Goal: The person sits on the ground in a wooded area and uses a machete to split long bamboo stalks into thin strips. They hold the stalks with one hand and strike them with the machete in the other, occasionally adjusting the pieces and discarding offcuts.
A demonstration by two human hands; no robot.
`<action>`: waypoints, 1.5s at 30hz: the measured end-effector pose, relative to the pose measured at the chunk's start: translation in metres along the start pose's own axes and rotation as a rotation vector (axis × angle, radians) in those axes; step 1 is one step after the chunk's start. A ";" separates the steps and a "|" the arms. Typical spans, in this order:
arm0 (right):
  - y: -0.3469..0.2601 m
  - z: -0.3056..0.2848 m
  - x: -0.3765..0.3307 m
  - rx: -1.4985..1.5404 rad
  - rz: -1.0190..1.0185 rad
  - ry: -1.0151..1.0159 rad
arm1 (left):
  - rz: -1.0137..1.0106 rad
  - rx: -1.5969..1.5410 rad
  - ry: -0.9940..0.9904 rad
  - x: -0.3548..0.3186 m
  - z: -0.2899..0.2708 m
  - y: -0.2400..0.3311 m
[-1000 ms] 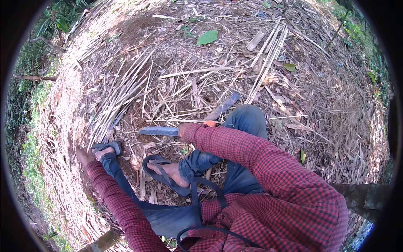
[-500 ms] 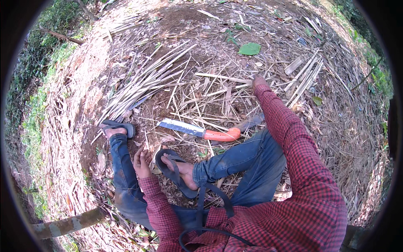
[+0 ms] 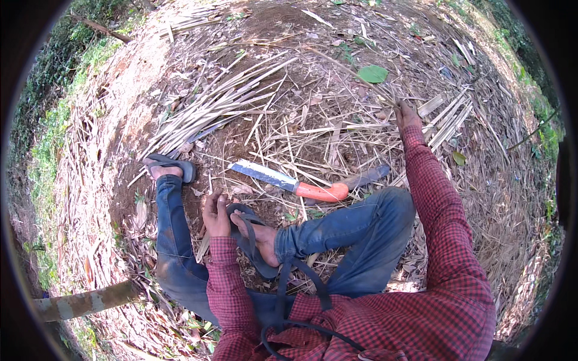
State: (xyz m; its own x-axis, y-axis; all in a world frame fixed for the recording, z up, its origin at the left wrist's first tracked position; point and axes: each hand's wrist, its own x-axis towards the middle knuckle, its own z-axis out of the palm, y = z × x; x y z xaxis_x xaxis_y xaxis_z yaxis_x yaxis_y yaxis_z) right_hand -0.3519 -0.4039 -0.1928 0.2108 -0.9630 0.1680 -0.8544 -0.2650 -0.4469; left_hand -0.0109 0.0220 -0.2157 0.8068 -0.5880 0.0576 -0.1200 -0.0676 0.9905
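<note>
My right hand [image 3: 407,115] is stretched out to the far right, closed on the near end of a thin bamboo-like strip [image 3: 352,73]. The strip rises from the fist and slants away to the upper left, past a green leaf [image 3: 372,74]. My left hand [image 3: 217,215] hovers beside my sandalled foot [image 3: 260,237], its fingers loosely curled and nothing visible in them. Between the two hands lies a machete [image 3: 265,175] with an orange handle [image 3: 323,192], its blade pointing left. A second dark blade [image 3: 368,177] rests on the ground near my bent knee.
A pile of long pale strips [image 3: 211,111] lies beyond my other foot [image 3: 165,170]. A smaller bundle of strips [image 3: 450,120] sits just right of my right hand. Loose strips and dry leaves litter the ground, and a wooden pole [image 3: 87,302] stands out at the lower left.
My right hand has shifted right and lifted a thin strip, now slanting up from it. The left hand has turned upright, its fingers more curled. The view has shifted slightly.
</note>
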 end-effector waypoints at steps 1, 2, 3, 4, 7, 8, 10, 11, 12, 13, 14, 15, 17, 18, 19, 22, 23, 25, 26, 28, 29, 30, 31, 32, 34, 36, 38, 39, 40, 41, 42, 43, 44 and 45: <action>-0.005 -0.021 0.000 0.035 0.042 0.040 | 0.074 0.002 0.003 0.001 0.011 0.014; -0.008 -0.035 -0.005 0.113 0.003 0.077 | 0.080 0.069 -0.032 0.002 0.022 0.037; -0.015 -0.046 -0.009 0.195 -0.043 0.116 | 0.071 0.041 -0.058 0.006 0.032 0.055; -0.018 -0.052 -0.014 0.268 -0.184 0.132 | 0.055 0.010 -0.091 0.011 0.044 0.065; -0.081 -0.055 -0.054 0.544 -0.548 0.042 | -0.088 -0.382 -0.115 0.037 0.058 0.089; -0.103 -0.052 -0.076 0.537 -0.615 0.013 | -0.137 -0.554 -0.071 0.048 0.060 0.094; -0.135 -0.043 -0.111 0.417 -0.805 -0.071 | -0.155 -0.766 0.005 0.056 0.059 0.101; -0.142 -0.030 -0.122 0.236 -0.913 -0.107 | -0.120 -0.801 0.045 0.055 0.054 0.109; -0.153 -0.020 -0.137 0.204 -1.007 -0.097 | -0.087 -0.832 0.089 0.055 0.045 0.111; -0.163 -0.006 -0.146 0.240 -1.048 -0.106 | 0.002 -0.736 0.094 0.056 0.027 0.106; -0.173 0.006 -0.152 0.285 -1.117 -0.008 | 0.042 -0.708 0.132 0.056 0.014 0.106; -0.179 0.017 -0.157 0.332 -1.184 0.092 | 0.083 -0.678 0.171 0.051 -0.002 0.106; -0.181 0.035 -0.164 0.472 -0.947 -0.106 | 0.233 -0.546 0.256 0.041 -0.040 0.116; -0.180 0.046 -0.173 0.537 -0.814 -0.219 | 0.282 -0.475 0.290 0.038 -0.058 0.122; -0.179 0.053 -0.173 0.321 -0.786 -0.463 | 0.338 -0.412 0.328 0.036 -0.072 0.130; -0.166 0.087 -0.180 -0.132 -0.689 -0.934 | 0.376 -0.273 0.377 0.037 -0.094 0.133; -0.155 0.105 -0.190 -0.132 -0.682 -0.935 | 0.383 -0.240 0.370 0.041 -0.094 0.132; -0.155 0.111 -0.197 -0.174 -0.700 -0.853 | 0.406 -0.246 0.326 0.047 -0.089 0.123; -0.164 0.100 -0.202 -0.205 -0.718 -0.775 | 0.419 -0.227 0.310 0.048 -0.083 0.122; -0.170 0.100 -0.197 -0.315 -0.604 -0.721 | 0.454 -0.228 0.246 0.057 -0.067 0.113; -0.171 0.096 -0.196 -0.356 -0.654 -0.661 | 0.471 -0.238 0.205 0.060 -0.063 0.106; -0.172 0.100 -0.197 -0.351 -0.621 -0.710 | 0.440 -0.216 0.174 0.061 -0.062 0.100; -0.171 0.101 -0.191 -0.358 -0.583 -0.745 | 0.415 -0.209 0.139 0.065 -0.054 0.095; -0.167 0.110 -0.187 -0.360 -0.576 -0.793 | 0.387 -0.286 0.125 0.068 -0.046 0.091; -0.155 0.128 -0.185 -0.324 -0.560 -0.795 | 0.359 -0.250 0.142 0.075 -0.044 0.091; -0.167 0.110 -0.185 -0.128 -0.569 -0.802 | 0.317 -0.205 0.135 0.076 -0.056 0.098; -0.165 0.100 -0.171 0.010 -0.603 -0.721 | 0.314 -0.157 0.086 0.080 -0.056 0.101; -0.163 0.104 -0.160 0.201 -0.450 -0.851 | 0.294 -0.151 0.065 0.082 -0.056 0.103; -0.167 0.099 -0.154 0.391 -0.284 -0.980 | 0.268 -0.107 0.056 0.081 -0.054 0.106; -0.172 0.095 -0.150 0.580 -0.110 -1.100 | 0.242 -0.064 0.045 0.080 -0.053 0.110; -0.172 0.087 -0.150 0.629 -0.126 -1.023 | 0.217 -0.022 0.033 0.080 -0.050 0.115; -0.184 0.068 -0.154 0.698 -0.165 -1.000 | 0.222 -0.013 0.039 0.078 -0.049 0.117; -0.192 0.050 -0.157 0.767 -0.198 -0.976 | 0.223 -0.004 0.040 0.076 -0.047 0.119; -0.199 0.034 -0.161 0.834 -0.228 -0.946 | 0.225 0.001 0.037 0.077 -0.043 0.119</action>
State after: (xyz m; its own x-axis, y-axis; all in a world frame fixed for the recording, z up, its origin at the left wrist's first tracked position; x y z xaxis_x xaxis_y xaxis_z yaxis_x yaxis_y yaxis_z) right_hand -0.1993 -0.1980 -0.1610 0.8595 -0.4611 -0.2205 -0.2720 -0.0475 -0.9611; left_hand 0.0618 0.0035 -0.0877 0.7802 -0.5587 0.2812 -0.2998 0.0606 0.9521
